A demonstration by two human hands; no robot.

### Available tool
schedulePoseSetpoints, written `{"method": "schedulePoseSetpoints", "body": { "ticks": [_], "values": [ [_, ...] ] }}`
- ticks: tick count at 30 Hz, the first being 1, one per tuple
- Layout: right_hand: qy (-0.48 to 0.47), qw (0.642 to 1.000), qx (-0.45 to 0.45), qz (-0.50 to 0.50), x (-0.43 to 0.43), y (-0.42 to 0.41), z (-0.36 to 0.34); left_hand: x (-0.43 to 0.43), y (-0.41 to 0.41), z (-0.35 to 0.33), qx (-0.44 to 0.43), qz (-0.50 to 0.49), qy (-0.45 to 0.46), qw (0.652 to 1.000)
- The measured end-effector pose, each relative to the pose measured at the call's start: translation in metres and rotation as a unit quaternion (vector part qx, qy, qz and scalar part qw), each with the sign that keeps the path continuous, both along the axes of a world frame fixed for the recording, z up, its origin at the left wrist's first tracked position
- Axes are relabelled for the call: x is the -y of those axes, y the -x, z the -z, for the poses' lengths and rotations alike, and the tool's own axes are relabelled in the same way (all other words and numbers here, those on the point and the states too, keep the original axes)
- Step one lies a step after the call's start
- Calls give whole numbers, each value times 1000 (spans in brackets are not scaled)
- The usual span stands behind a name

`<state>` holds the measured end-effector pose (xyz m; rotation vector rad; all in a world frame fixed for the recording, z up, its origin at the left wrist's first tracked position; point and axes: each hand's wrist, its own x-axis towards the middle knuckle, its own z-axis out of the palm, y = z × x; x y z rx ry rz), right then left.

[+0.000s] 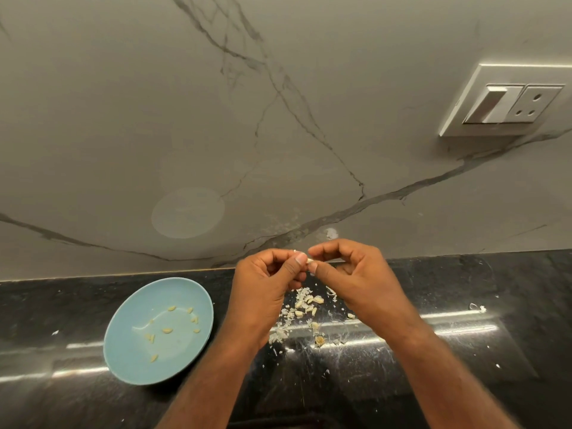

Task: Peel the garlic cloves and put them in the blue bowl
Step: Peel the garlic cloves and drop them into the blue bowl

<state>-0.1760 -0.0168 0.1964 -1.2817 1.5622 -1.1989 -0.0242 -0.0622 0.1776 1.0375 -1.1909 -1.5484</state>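
Observation:
A small pale garlic clove (309, 261) is pinched between the thumbs and fingertips of both hands, held above the black counter. My left hand (266, 286) grips it from the left and my right hand (356, 280) from the right. Most of the clove is hidden by the fingers. The blue bowl (123, 360) sits on the counter to the left of my hands and holds several peeled cloves (167, 330). Below my hands lies a pile of garlic cloves and papery skins (305, 308).
The black glossy counter (433, 366) carries scattered white skin flakes. A grey marble backsplash (216, 134) rises behind it, with a white switch and socket plate (507, 100) at the upper right.

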Motion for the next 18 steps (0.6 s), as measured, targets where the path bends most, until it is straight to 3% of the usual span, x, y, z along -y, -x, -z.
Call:
{"method": "schedulePoseSetpoints", "body": {
  "ticks": [18],
  "values": [
    [3,1000,-12,2,-2,-2,-3,1,-7,-5,80,27,84,993]
  ]
}}
